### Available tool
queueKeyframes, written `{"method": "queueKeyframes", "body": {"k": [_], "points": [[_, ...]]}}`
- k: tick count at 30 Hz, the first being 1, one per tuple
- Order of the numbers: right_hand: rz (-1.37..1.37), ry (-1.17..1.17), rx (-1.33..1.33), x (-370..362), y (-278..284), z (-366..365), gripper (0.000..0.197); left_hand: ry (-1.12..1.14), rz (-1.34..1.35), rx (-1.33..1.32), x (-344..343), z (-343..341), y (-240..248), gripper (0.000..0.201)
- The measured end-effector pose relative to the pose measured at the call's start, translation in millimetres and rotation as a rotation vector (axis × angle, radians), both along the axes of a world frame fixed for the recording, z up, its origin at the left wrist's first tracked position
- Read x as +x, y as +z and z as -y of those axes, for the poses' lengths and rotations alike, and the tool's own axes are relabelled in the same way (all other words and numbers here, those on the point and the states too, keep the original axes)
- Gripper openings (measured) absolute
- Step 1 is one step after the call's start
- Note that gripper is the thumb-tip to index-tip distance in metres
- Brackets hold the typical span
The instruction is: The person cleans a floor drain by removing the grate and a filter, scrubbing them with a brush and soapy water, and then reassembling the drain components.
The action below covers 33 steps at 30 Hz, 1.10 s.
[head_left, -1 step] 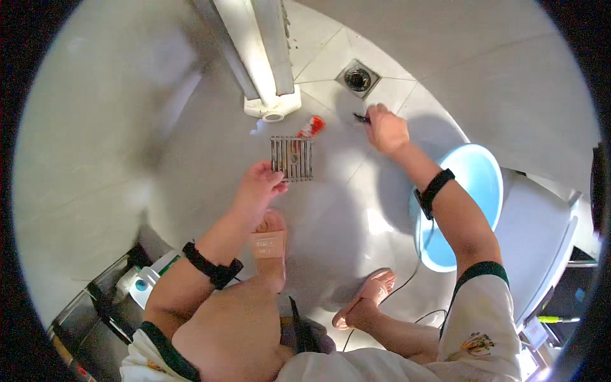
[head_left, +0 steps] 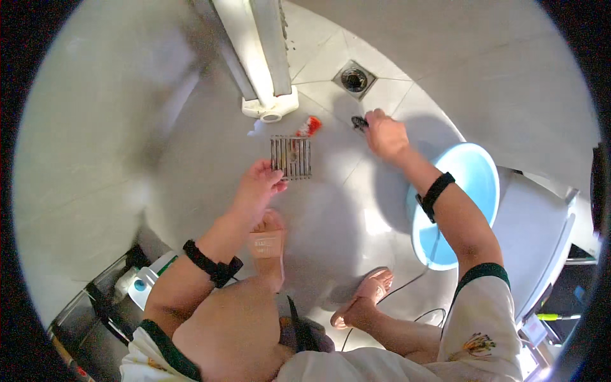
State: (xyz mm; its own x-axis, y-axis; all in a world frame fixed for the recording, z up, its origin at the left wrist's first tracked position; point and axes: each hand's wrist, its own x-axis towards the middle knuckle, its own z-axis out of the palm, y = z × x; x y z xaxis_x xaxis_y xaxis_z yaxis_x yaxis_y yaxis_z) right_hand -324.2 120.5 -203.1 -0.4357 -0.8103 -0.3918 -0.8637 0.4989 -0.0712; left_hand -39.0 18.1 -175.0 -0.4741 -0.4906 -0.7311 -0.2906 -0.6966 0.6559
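Note:
My left hand [head_left: 259, 186] pinches the near-left corner of a square metal drain grate [head_left: 301, 159], whose slotted face shows from above. Up and to the right, my right hand [head_left: 387, 135] has its fingers closed on a small dark piece [head_left: 359, 123] with a rounded end; its kind is hard to make out. Beyond that hand lies the uncovered square floor drain [head_left: 354, 79], dark inside. Just past the grate's far edge is a small red and white item [head_left: 309, 126], perhaps a crumpled packet.
A light blue basin [head_left: 482, 169] stands tilted at the right, partly behind my right forearm. The white foot [head_left: 270, 109] of an upright panel rests on the tiles left of the drain. A thin cable [head_left: 407, 281] runs near my slippered right foot [head_left: 366, 297].
The dark piece in my right hand has turned, and its rounded end now shows broader. My left hand stays on the grate. The whole view has shifted slightly.

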Motion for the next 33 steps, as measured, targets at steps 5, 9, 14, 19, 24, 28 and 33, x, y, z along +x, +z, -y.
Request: {"method": "queueKeyframes", "body": {"k": [5, 9, 14, 19, 24, 28, 33], "points": [[-0.066, 0.178, -0.178, 9.2, 51.9, -45.3, 0.017, -0.038, -0.091, -0.015, -15.2, -4.7, -5.5, 0.017], [-0.146, 0.143, -0.416, -0.8, 118.6, -89.2, 0.015, -0.077, -0.107, -0.02, -22.0, -7.0, -15.0, 0.018], [-0.173, -0.14, -0.533, -40.3, 210.4, -159.8, 0.015, -0.023, -0.149, -0.062, -24.8, -16.1, -21.1, 0.017], [-0.316, -0.593, -0.851, -111.6, 274.5, -269.1, 0.021, -0.132, -0.178, -0.096, -23.7, -10.3, -11.0, 0.014], [-0.277, -1.046, -1.069, -176.1, 341.0, -354.5, 0.021, -0.116, -0.1, -0.097, -24.9, -19.3, -17.5, 0.01], [-0.148, -1.146, -1.434, -266.7, 356.4, -409.5, 0.018, -0.155, -0.071, -0.101, -22.8, -19.2, -21.1, 0.011], [0.129, -1.413, -1.419, -309.4, 346.2, -413.3, 0.011, -0.194, 0.026, -0.104, -8.9, -15.6, -18.3, 0.016]]}}
